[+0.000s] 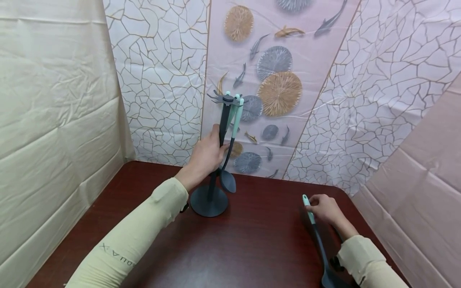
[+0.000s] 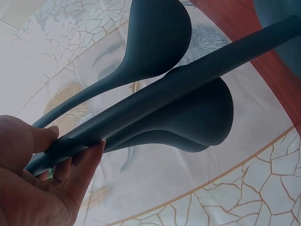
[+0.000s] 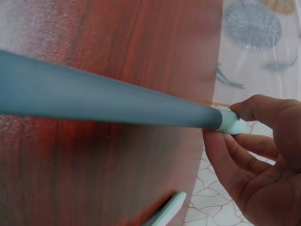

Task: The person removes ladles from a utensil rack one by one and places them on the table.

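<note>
My left hand [image 1: 207, 154] grips the dark pole of a utensil stand [image 1: 209, 202], thumb on one side and fingers on the other. From the stand's pronged top hang several mint-handled utensils, among them a spoon [image 1: 228, 182]; their dark rounded heads [image 2: 162, 37] show beside the pole in the left wrist view. At the right, my right hand [image 1: 325, 209] pinches the mint handle of a long kitchen utensil [image 1: 319, 244] between thumb and fingers. Its dark shaft slants toward the near edge, where the wide head is partly cut off.
Another mint handle [image 3: 171, 209] lies on the table beneath the held utensil in the right wrist view. The dark red table [image 1: 252, 240] has rounded far corners. Patterned cloth [image 1: 162, 80] hangs behind it, with plain cloth walls at left and right.
</note>
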Tool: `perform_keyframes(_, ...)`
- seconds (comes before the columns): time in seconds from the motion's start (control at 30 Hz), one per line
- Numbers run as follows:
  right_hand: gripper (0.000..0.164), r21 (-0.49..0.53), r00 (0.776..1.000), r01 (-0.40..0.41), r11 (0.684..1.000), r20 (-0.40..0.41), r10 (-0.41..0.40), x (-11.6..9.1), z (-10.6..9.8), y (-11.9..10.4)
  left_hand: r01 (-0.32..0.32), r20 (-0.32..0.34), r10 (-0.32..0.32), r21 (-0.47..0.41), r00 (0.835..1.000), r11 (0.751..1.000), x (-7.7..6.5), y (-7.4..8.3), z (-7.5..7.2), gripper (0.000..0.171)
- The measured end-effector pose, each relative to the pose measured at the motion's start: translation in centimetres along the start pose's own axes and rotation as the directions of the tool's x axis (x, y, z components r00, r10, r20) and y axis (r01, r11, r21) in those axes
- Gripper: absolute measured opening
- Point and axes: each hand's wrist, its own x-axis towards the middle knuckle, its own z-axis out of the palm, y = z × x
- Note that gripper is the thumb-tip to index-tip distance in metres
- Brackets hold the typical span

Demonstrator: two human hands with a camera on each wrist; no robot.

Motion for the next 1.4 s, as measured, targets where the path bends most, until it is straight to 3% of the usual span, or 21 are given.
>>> perform_keyframes(0.83, 0.035, -0.034, 0.995, -0.083, 0.996, 0.046, 0.085, -0.3, 1.5, 1.1, 0.006, 0.0, -0.006, 0.009, 1.0, 1.0, -0.2, 0.1, -0.1, 0.044)
perform_keyframes(1.13, 0.031, -0.041, 0.994, -0.095, 0.995, 0.044, 0.096, -0.2, 2.2, 2.0, 0.009, 0.002, -0.009, 0.02, 1.0, 1.0, -0.2, 0.2, 0.1, 0.046)
perform_keyframes(1.4, 0.021, -0.077, 0.994, -0.091, 0.993, 0.054, 0.095, -0.1, 2.3, 1.4, 0.024, 0.013, -0.024, 0.021, 1.0, 0.999, -0.2, 0.1, 0.0, 0.048)
